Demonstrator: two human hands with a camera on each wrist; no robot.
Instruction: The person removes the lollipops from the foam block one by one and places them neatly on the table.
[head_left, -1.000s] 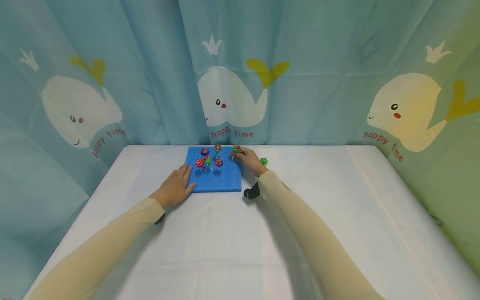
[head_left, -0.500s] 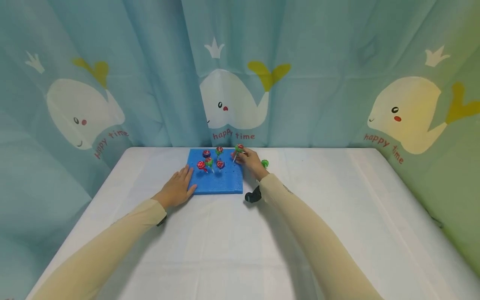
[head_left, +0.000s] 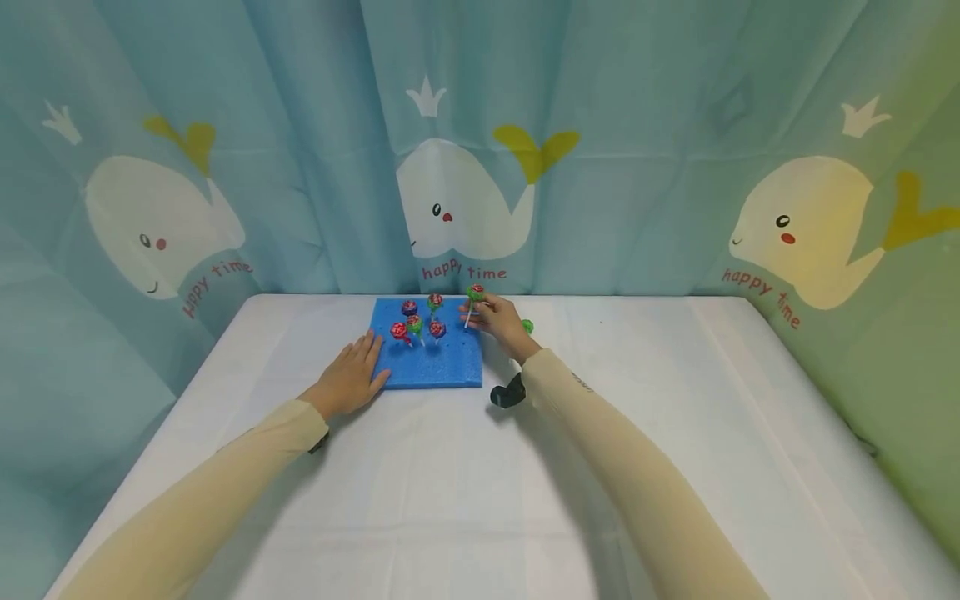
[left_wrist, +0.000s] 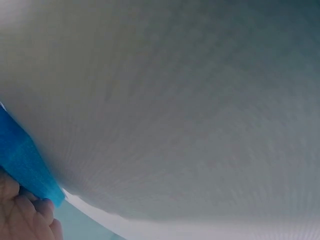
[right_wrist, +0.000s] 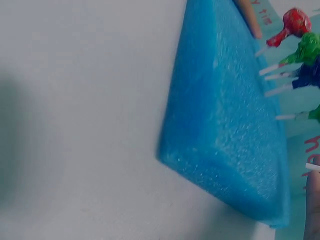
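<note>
My right hand [head_left: 504, 325] pinches a green-and-red wrapped lollipop [head_left: 476, 292] over the right edge of a blue foam board [head_left: 442, 371]. Its white stick [right_wrist: 312, 167] points down, and in the right wrist view the stick's end shows apart from the foam. On the board's left edge rests my left hand [head_left: 347, 375], fingers straight. Several lollipops stand by their sticks in the foam, among them a red one [head_left: 399, 331], a green one [head_left: 415, 323] and a purple one [head_left: 437, 329].
Another green lollipop [head_left: 528, 326] is just beyond my right wrist, partly hidden by it. A black device [head_left: 508, 392] hangs under the right wrist. The white-covered table [head_left: 442, 483] ends at a whale-print curtain [head_left: 637, 225] behind the board.
The lollipop in my right hand has risen slightly, and more of its stick shows below the fingers. My left hand stays on the board's left edge.
</note>
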